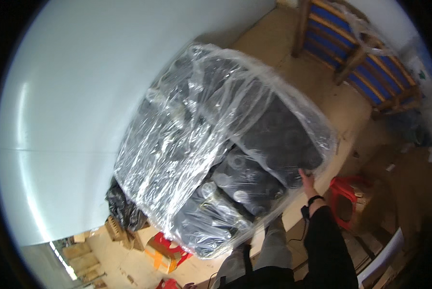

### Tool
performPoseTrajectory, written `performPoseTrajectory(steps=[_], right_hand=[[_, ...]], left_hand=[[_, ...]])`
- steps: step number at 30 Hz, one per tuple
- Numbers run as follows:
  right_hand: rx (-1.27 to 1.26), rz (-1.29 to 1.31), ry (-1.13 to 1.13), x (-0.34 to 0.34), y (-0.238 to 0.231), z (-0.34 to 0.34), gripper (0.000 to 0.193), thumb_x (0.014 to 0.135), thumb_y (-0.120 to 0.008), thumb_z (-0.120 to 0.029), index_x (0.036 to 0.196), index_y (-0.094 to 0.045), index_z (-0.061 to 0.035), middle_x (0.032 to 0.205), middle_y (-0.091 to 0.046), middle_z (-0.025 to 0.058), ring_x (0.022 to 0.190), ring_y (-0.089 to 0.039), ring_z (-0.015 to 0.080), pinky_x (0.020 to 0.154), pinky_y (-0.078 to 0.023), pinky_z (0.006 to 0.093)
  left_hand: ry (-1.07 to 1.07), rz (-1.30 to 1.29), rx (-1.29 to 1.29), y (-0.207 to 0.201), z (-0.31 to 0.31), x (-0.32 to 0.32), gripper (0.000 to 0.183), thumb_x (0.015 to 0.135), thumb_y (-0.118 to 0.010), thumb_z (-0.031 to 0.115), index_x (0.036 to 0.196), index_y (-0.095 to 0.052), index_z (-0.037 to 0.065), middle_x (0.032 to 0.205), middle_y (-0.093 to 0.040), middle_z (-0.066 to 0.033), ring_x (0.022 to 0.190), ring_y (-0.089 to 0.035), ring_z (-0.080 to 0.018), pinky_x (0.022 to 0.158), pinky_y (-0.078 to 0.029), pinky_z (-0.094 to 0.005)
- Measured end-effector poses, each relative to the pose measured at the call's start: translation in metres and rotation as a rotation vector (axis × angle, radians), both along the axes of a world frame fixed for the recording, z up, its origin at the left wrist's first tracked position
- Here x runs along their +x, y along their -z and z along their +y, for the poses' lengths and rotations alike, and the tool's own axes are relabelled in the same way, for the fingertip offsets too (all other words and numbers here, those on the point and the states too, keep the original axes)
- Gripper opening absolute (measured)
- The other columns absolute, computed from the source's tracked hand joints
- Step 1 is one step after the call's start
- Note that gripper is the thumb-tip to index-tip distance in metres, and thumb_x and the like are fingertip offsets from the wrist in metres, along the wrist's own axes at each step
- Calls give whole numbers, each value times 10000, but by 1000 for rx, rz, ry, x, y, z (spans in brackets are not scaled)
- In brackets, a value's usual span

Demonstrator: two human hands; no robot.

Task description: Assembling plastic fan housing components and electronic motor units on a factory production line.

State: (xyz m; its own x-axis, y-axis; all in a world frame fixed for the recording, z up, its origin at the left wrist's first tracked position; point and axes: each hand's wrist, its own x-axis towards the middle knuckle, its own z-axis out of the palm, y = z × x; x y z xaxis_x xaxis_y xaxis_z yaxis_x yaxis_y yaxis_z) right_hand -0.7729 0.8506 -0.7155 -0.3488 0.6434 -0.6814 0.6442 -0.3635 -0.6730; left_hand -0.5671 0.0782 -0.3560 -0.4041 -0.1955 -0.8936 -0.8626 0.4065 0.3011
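A large bin-like load in clear plastic film (177,159) fills the middle of the view. Under the crinkled film lie several dark, plastic-wrapped bundles (247,180), some with round pale ends. At the load's near right edge, my right hand (308,182) grips the rim of the film. One digit lies over its inner side; the others are partly hidden. A black band circles that wrist below a dark sleeve. Of my left hand (190,286) only a sliver shows at the lower edge, with its fingers mostly cut off.
A pale wall (71,120) runs along the left. Wooden slatted frames with blue panels (355,53) lean at the upper right. A red plastic stool (343,200) stands beside my right arm. Cardboard boxes (163,253) and a black plastic bag (124,207) lie at the lower left.
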Motion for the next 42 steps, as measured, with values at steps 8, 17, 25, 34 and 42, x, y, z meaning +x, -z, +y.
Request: performPoseTrajectory(steps=[8,17,25,34,42], right_hand=[[-504,120,-27,-10,-31,11,578,787,-732,-290,1267,-496,-71,1219,-543,44,1092,-513,204,926,-397,307],[-333,383,-130,-10,-69,-51,634,696,-788,-113,1242,-492,16,1176,-564,66,1051,-524,189,927,-395,305],[-193,199,41,-20,-151,-102,563,759,-733,-208,1209,-525,59,1220,-546,95,1089,-506,224,958,-381,327],[-493,200,74,-2,-307,-206,673,728,-741,-355,1255,-487,-22,1183,-545,69,1098,-505,221,926,-406,401],[-623,95,-38,68,-555,-335,578,802,-643,-344,1276,-444,-80,1250,-503,92,1129,-504,271,988,-399,458]], left_hand=[[11,-2,-110,-38,43,-4,445,928,-566,317,1269,-472,46,1067,-630,-98,896,-625,-160,675,-501,-284],[167,18,11,2,105,-18,444,923,-580,293,1286,-466,63,1053,-633,-91,902,-612,-142,677,-491,-268],[270,30,-29,2,112,-36,437,900,-582,328,1239,-499,65,1049,-631,-95,934,-617,-192,766,-504,-311],[152,405,266,111,82,-80,466,890,-609,359,1183,-535,4,1035,-645,-103,952,-616,-213,833,-480,-323],[-511,-119,1226,129,172,-136,917,818,-386,716,1463,-142,111,1485,-213,-209,1352,-241,-403,1093,-207,-555]])
